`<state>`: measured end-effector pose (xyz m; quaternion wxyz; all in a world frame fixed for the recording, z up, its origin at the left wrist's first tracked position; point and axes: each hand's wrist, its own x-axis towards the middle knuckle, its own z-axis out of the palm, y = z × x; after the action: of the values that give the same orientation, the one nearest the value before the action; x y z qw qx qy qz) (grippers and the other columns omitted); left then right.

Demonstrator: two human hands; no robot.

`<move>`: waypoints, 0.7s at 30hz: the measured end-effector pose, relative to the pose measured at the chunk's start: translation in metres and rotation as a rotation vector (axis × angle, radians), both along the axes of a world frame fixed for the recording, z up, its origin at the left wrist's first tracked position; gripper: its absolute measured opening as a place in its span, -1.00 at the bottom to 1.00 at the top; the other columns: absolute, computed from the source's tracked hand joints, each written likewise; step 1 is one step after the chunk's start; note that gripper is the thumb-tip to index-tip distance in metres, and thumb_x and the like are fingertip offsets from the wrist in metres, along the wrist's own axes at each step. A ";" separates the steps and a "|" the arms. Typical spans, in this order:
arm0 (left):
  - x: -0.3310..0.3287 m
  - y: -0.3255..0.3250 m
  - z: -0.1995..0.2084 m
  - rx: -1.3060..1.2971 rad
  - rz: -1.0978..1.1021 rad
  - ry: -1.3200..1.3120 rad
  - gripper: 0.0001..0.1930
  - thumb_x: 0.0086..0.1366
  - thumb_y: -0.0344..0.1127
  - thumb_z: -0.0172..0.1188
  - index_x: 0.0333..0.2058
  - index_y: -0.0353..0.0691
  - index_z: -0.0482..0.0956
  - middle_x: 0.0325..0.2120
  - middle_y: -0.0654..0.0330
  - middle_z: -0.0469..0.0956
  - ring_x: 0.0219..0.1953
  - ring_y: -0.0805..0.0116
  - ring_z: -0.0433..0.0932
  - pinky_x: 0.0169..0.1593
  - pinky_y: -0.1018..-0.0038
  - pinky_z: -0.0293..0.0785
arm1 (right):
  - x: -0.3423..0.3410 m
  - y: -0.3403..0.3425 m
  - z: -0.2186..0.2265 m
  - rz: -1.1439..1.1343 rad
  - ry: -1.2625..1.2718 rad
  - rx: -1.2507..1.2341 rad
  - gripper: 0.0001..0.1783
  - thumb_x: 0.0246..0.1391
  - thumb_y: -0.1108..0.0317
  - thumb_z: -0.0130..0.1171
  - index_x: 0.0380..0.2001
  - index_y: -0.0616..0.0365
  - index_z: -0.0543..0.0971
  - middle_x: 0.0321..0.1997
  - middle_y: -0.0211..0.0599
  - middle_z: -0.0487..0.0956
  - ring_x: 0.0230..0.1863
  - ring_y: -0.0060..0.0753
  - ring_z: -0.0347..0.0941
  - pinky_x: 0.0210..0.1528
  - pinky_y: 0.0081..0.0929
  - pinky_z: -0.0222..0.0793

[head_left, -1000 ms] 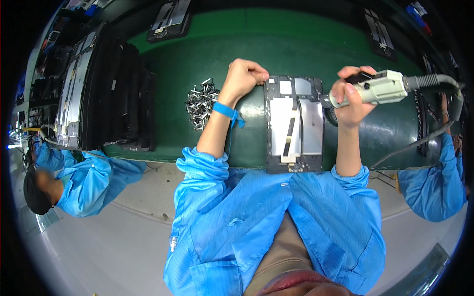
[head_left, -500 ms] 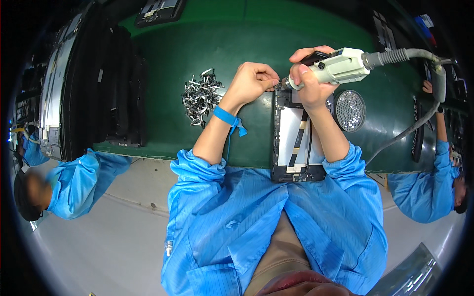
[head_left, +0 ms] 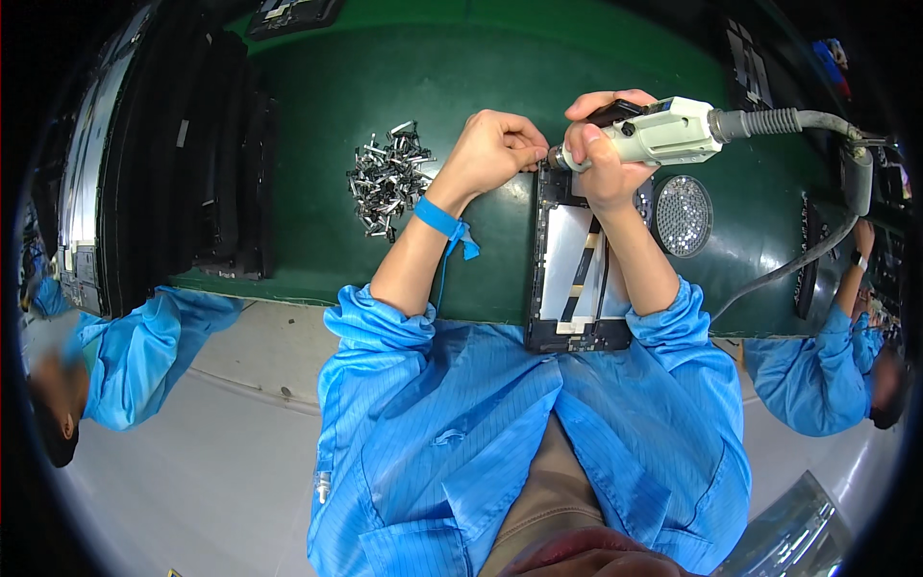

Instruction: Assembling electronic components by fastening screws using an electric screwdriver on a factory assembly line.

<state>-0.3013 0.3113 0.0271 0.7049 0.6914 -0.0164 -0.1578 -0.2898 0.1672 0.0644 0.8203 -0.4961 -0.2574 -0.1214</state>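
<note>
An opened tablet [head_left: 571, 255] with a pale battery panel and a dark ribbon cable lies on the green table, its near end at my jacket. My right hand [head_left: 611, 168] grips a cream-coloured electric screwdriver [head_left: 673, 133], whose tip points left at the tablet's far left corner. At that corner my left hand [head_left: 493, 152] is closed in a pinch, fingertips beside the screwdriver tip; whatever they hold is too small to make out. A blue strap [head_left: 438, 217] circles my left wrist. Left of that hand lies a heap of small black and silver parts [head_left: 388, 179].
A round dish [head_left: 683, 216] of small shiny pieces sits right of the tablet. The screwdriver's grey cable [head_left: 817, 245] curves down the right side. Dark panels [head_left: 178, 183] stand stacked at left. Another device [head_left: 293, 14] lies at the far edge. People in blue sit on both sides.
My view has shifted slightly, moving the stacked panels and heap a little left. Both hands stay at the tablet's far left corner. The co-worker's arm at right has lowered.
</note>
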 end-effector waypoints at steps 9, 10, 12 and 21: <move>-0.001 0.000 -0.002 -0.002 0.005 -0.007 -0.97 0.03 -0.57 0.23 -0.49 -0.42 0.60 -0.63 0.13 0.58 -0.57 0.48 0.55 -0.45 0.58 0.48 | -0.002 0.002 -0.002 -0.047 0.035 -0.073 -0.56 -0.10 0.64 0.04 -0.10 0.23 0.24 -0.35 -0.07 0.51 -0.50 -0.59 0.34 -0.45 -0.61 0.34; -0.001 0.000 -0.002 -0.002 0.005 -0.005 -0.97 0.03 -0.57 0.23 -0.49 -0.42 0.60 -0.63 0.13 0.58 -0.57 0.48 0.55 -0.45 0.58 0.48 | -0.002 0.003 -0.002 -0.047 0.037 -0.074 -0.56 -0.10 0.64 0.04 -0.10 0.23 0.24 -0.35 -0.07 0.51 -0.50 -0.59 0.34 -0.45 -0.61 0.34; 0.000 0.001 -0.003 -0.012 0.015 -0.019 -0.96 0.02 -0.57 0.23 -0.50 -0.43 0.60 -0.63 0.13 0.58 -0.57 0.49 0.55 -0.46 0.58 0.48 | -0.003 0.006 -0.001 -0.050 0.011 -0.118 -0.57 -0.13 0.66 0.04 -0.12 0.25 0.25 -0.39 -0.14 0.49 -0.41 -0.53 0.39 -0.36 -0.56 0.37; 0.000 -0.001 -0.008 -0.045 0.049 -0.045 -0.96 0.00 -0.59 0.21 -0.51 -0.45 0.59 -0.63 0.14 0.57 -0.58 0.50 0.53 -0.46 0.59 0.46 | -0.008 0.013 0.002 -0.064 -0.034 -0.175 -0.58 -0.18 0.71 0.06 -0.16 0.33 0.29 -0.42 -0.20 0.46 -0.42 -0.48 0.44 -0.36 -0.55 0.41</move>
<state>-0.3014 0.3105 0.0190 0.7232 0.6791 -0.0190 -0.1244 -0.2981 0.1805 0.0663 0.7651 -0.5717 -0.2648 -0.1331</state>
